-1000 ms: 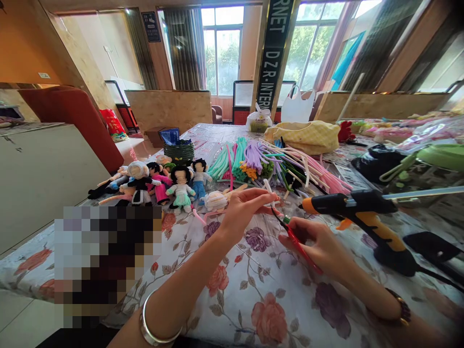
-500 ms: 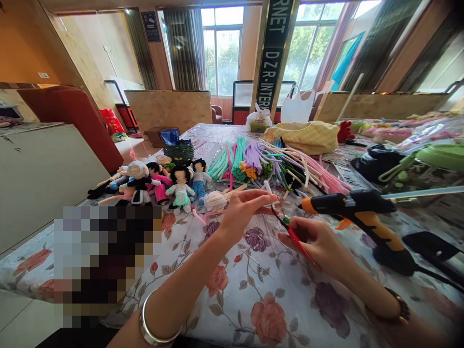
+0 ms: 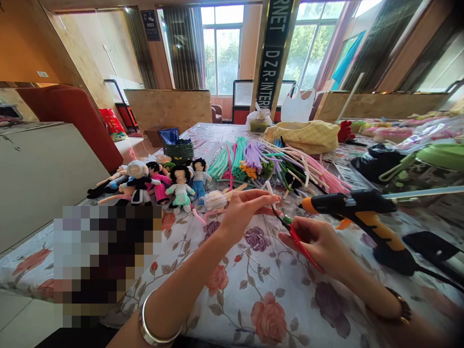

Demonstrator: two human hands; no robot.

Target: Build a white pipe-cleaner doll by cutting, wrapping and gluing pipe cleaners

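Observation:
My left hand (image 3: 244, 210) pinches a short white pipe cleaner (image 3: 268, 187), whose bent tip rises above the fingers. In my right hand (image 3: 315, 239) are red-handled scissors (image 3: 302, 249), with fingers wrapped round the handles. Their dark blades point up and left, close by the left fingertips and the white pipe cleaner. Whether the blades touch it I cannot tell. A white coiled piece (image 3: 216, 200) lies on the flowered tablecloth just left of my left hand. Behind both hands sits a heap of coloured pipe cleaners (image 3: 250, 154) in mint, purple, pink and other shades.
Several pipe-cleaner dolls (image 3: 180, 188) stand and lie at the left. A black and orange glue gun (image 3: 355, 205) rests right of my right hand. Farther back are a dark green basket (image 3: 178, 151), a yellow checked bag (image 3: 306, 137) and a tied plastic bag (image 3: 258, 121).
Almost nothing differs. The scissors and my right hand have shifted very slightly; my left hand keeps its pinch on the white pipe cleaner.

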